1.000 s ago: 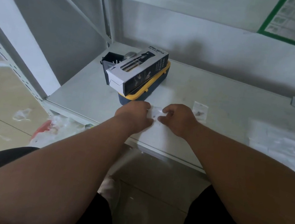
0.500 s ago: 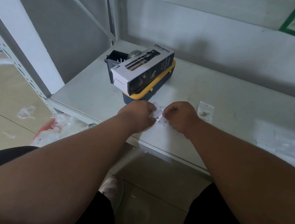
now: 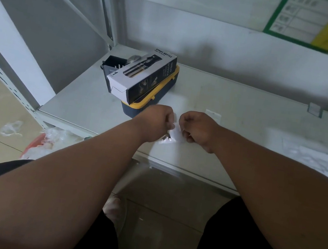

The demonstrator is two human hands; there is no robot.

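Observation:
Over the front part of the white shelf [image 3: 233, 117], my left hand [image 3: 155, 123] and my right hand [image 3: 197, 129] each pinch one side of a small clear plastic bag [image 3: 175, 133]. Two small metal screws [image 3: 166, 138] show at the bag's lower left, just below my left hand's fingers. The hands are a little apart, with the bag stretched between them. The fingers of both hands are curled.
A black-and-white spray bottle box [image 3: 142, 77] lies on a blue and yellow box [image 3: 151, 101] behind my left hand. Another small bag [image 3: 213, 114] lies behind my right hand, plastic sheets [image 3: 310, 155] at right. Plastic scraps [image 3: 11, 128] litter the floor.
My hands have drawn slightly apart, spreading the small bag between them. The two screws now show at the bag's lower edge.

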